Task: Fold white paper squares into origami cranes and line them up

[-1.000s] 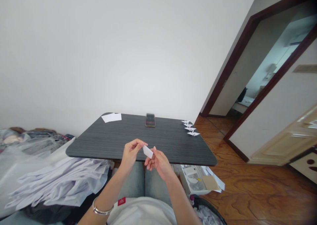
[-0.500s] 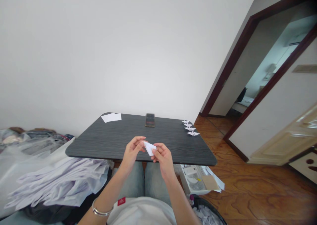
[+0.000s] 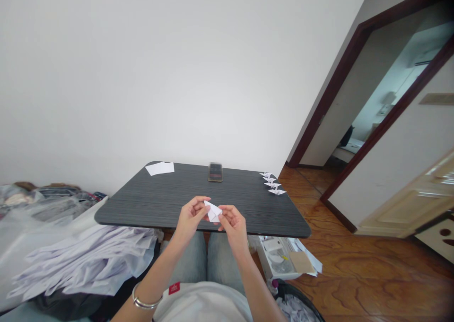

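In the head view, the left hand (image 3: 190, 217) and the right hand (image 3: 233, 223) are both pinching a folded white paper (image 3: 213, 211) between their fingertips, holding it over the front of the dark counter (image 3: 149, 206), while paper cranes (image 3: 272, 183) are lying at its upper right.

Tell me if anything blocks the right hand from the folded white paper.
Nothing visible blocks it: the right hand is already on the folded white paper, and the left hand holds the paper's other side.
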### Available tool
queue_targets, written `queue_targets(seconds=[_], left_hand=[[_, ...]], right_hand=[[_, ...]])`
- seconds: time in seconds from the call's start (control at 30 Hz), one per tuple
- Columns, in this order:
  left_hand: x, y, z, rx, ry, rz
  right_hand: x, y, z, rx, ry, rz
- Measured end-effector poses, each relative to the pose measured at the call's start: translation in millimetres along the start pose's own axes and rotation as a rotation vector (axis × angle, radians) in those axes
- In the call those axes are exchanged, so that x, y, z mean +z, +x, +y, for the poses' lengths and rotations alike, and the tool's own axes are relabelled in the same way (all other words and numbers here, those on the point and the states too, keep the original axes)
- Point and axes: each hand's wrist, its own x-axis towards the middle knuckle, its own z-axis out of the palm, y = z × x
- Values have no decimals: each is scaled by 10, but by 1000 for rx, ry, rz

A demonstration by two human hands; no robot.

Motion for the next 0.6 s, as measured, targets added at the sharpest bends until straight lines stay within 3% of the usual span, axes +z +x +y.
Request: queue_targets(seconds=[0.27, 0.5, 0.6], left_hand=[[37, -17, -8, -1, 52, -75], [141, -38, -59, 15, 92, -49], [176, -55, -25, 16, 103, -13]], right_hand=[[-50, 28, 42, -45, -156, 150], [-30, -23, 114, -282, -395, 310], [-17, -74, 111, -392, -532, 311]])
